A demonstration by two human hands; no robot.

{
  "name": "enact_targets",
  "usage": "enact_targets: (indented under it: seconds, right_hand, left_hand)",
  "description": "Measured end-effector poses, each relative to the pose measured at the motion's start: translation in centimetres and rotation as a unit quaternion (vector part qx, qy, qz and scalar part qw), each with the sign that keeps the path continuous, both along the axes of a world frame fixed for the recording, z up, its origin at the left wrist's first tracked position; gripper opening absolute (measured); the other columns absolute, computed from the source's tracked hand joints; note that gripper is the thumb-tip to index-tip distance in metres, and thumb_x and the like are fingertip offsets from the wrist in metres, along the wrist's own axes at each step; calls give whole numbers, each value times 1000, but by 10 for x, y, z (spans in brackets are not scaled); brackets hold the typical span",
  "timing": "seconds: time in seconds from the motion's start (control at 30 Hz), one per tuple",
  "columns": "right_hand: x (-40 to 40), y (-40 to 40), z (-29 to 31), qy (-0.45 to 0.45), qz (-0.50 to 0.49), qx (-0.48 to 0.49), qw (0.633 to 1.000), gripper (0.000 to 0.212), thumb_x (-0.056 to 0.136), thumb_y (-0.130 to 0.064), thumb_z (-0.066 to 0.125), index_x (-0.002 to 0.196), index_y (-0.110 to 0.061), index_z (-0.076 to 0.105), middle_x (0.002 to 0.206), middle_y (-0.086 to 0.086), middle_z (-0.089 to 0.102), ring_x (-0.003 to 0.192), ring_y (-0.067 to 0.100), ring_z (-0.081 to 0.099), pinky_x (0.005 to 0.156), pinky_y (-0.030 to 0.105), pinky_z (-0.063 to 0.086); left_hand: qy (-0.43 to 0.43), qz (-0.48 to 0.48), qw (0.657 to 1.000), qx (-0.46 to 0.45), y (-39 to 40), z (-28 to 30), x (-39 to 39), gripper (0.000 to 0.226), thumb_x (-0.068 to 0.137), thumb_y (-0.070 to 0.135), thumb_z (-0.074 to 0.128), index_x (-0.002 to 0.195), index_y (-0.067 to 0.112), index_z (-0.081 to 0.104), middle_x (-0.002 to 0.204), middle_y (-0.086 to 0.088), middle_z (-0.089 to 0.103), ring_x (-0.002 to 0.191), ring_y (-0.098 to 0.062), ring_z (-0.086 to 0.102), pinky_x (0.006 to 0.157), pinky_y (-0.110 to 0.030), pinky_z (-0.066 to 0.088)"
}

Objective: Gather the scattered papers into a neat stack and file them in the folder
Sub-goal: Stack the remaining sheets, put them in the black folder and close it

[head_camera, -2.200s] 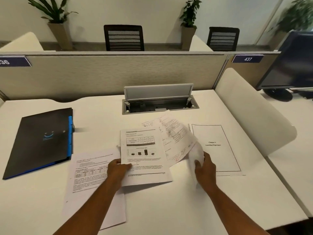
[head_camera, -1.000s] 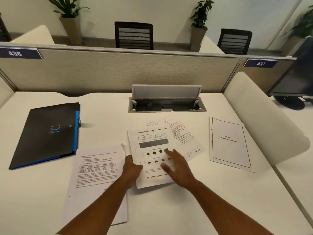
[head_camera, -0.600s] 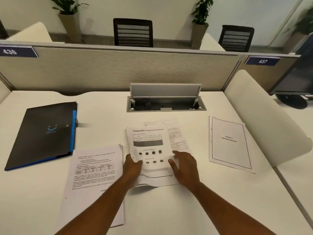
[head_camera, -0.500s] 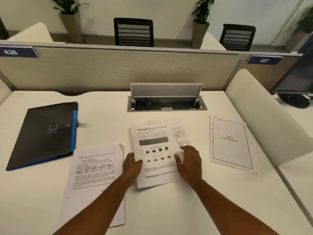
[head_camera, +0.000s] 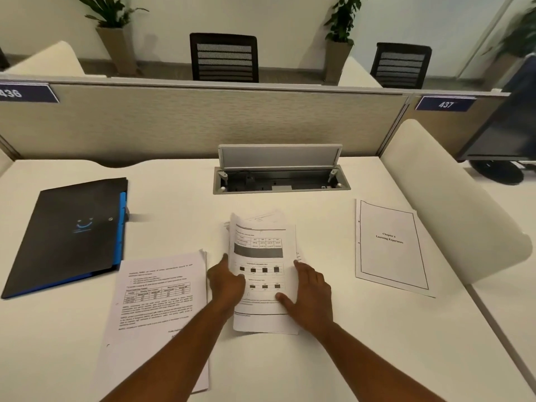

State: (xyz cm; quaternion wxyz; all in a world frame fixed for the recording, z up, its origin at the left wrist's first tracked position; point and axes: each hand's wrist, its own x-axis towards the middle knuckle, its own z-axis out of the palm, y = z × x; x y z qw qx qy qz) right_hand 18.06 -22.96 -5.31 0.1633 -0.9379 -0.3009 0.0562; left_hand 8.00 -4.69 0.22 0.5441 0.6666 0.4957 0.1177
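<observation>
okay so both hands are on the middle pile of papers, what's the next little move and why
Probably square up the middle pile between the left hand and right hand: sheets beneath still peek out at its top and right edges. Then it can go onto the sheet with the table to its left.

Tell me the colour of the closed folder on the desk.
Black cover with a blue spine edge and a small blue smile logo: the folder, seen in the head view.
</observation>
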Motion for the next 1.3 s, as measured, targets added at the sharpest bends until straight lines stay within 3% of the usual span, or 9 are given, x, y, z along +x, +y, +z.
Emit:
enact_targets:
  seconds: [0.13, 0.23, 0.4, 0.57, 0.8, 0.9, 1.0, 1.17, 1.3]
  right_hand:
    - [5, -2, 5, 27, 10, -12, 1000, 99, 75, -79, 53, 156, -28, 27, 150, -7, 42, 132, 18, 41, 103, 39, 43]
    - [14, -5, 12, 61, -5, 48, 997, 88, 83, -70, 59, 153, -23, 36, 144, -3, 49, 129, 20, 48, 102, 40, 47]
    - [42, -30, 26, -56, -135, 80, 986, 54, 84, -36, 73, 132, -13, 61, 145, 12, 50, 132, 35, 49, 100, 49, 48]
    - [64, -57, 24, 49, -209, -65, 974, 71, 99, -45, 52, 158, -12, 29, 167, 15, 21, 155, 33, 16, 123, 48, 22]
    - [56, -60, 24, -71, -154, -122, 978, 50, 100, -35, 55, 144, -12, 48, 128, 7, 57, 113, 28, 58, 90, 42, 45]
    - [50, -58, 19, -50, -154, -59, 985, 39, 96, -11, 54, 135, -7, 58, 119, 13, 60, 104, 33, 60, 84, 41, 48]
    - [46, -55, 15, -27, -188, 20, 982, 31, 101, -11, 43, 128, -11, 59, 121, 7, 60, 113, 32, 59, 85, 35, 46]
    - [41, -43, 22, 10, -134, 114, 984, 50, 82, 17, 48, 123, -3, 68, 121, 10, 65, 110, 29, 63, 92, 27, 47]
    - [21, -18, 41, 44, -109, 230, 966, 55, 77, 18, 54, 124, -7, 66, 121, 4, 67, 99, 14, 64, 89, 16, 47]
  left_hand:
    - [-11, 67, 992, -110, 7, -1, 1, 54, 80, 2, 64, 131, 15, 52, 122, -13, 62, 98, -30, 64, 77, -40, 58]
    - [-20, 54, 985, -166, 10, -6, 1, 43, 80, -3, 67, 118, 12, 57, 114, -14, 69, 93, -32, 67, 83, -47, 57]
    - [5, 32, 989, -147, 10, -16, -5, 37, 83, 9, 73, 118, 8, 62, 110, -13, 71, 89, -30, 69, 83, -46, 57]
    - [39, 33, 994, -98, 9, -18, -8, 38, 92, 24, 63, 127, 8, 57, 119, -14, 67, 103, -35, 65, 91, -49, 54]
    - [75, 30, 995, -55, 4, -15, -11, 43, 98, 26, 54, 134, 5, 46, 132, -17, 57, 118, -37, 56, 94, -44, 47]
    - [66, 29, 995, -63, 6, -16, -15, 42, 96, 24, 56, 133, 6, 50, 129, -14, 60, 114, -35, 58, 94, -43, 49]
    - [55, 27, 995, -76, 11, -18, -20, 33, 95, 20, 57, 125, 6, 57, 122, -13, 65, 107, -33, 62, 94, -46, 52]
    - [49, 4, 996, -74, 14, -22, -26, 31, 94, 17, 58, 124, 7, 58, 121, -11, 65, 105, -32, 62, 95, -46, 52]
    - [44, -7, 997, -62, 12, -24, -28, 32, 96, 16, 55, 127, 8, 57, 123, -9, 65, 108, -30, 61, 96, -43, 50]
